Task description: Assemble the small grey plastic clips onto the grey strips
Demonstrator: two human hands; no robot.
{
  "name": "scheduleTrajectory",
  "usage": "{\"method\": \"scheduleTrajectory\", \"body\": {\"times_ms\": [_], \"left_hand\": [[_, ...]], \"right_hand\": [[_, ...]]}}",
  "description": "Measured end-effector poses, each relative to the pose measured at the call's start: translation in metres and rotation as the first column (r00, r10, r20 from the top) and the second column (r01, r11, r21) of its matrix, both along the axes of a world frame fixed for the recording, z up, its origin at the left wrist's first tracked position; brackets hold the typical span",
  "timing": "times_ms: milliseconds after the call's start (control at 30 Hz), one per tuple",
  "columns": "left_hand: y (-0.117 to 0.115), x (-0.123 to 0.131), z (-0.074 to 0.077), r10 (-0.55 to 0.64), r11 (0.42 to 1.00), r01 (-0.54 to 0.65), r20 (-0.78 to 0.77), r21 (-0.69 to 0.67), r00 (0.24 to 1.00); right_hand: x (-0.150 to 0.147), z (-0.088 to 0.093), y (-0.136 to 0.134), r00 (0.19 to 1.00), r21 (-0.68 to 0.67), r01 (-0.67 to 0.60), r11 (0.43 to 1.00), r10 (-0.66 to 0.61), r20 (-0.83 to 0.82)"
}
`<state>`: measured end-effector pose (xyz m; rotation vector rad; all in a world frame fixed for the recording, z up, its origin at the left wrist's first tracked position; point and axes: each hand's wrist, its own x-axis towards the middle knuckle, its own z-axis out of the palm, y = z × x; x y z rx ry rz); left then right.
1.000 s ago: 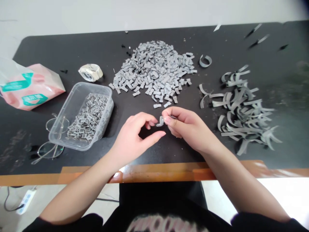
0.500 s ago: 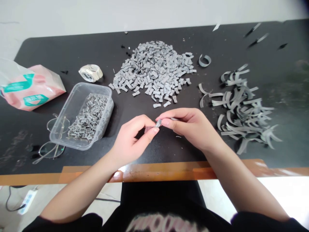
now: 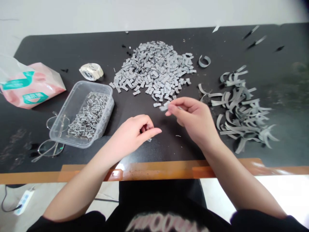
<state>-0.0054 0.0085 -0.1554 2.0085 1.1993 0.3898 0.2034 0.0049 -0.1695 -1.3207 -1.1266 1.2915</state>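
My right hand (image 3: 193, 117) is pinched on a small grey piece (image 3: 163, 108) just below the big pile of small grey pieces (image 3: 154, 72) on the black table (image 3: 72, 48). My left hand (image 3: 134, 133) rests lower on the table with its fingers curled; a small piece shows under its fingertips at the table surface. A heap of curved grey strips (image 3: 241, 109) lies to the right of my right hand.
A clear plastic tub (image 3: 82, 112) holding several small grey pieces stands at the left. Beside it lie spectacles (image 3: 51, 141), a tape roll (image 3: 91, 71) and a pink-and-white bag (image 3: 29, 85). The table's orange front edge (image 3: 156, 169) runs below my wrists.
My hands have parted. The right hand moved up toward the pile with the grey piece; the left hand dropped back down to the table with its fingers curled.
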Motion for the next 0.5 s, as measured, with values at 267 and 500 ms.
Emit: {"method": "scheduleTrajectory", "body": {"times_ms": [267,500], "left_hand": [[0.006,-0.013,0.001,-0.265,0.962,0.273,-0.309,-0.016,0.913],[0.003,-0.007,-0.002,-0.313,0.944,0.330,-0.383,-0.022,0.869]], "right_hand": [[0.000,-0.002,0.005,0.991,-0.146,-0.014,0.989,-0.005,-0.131],[0.001,0.001,-0.003,0.910,-0.159,-0.411,0.898,0.413,-0.022]]}}
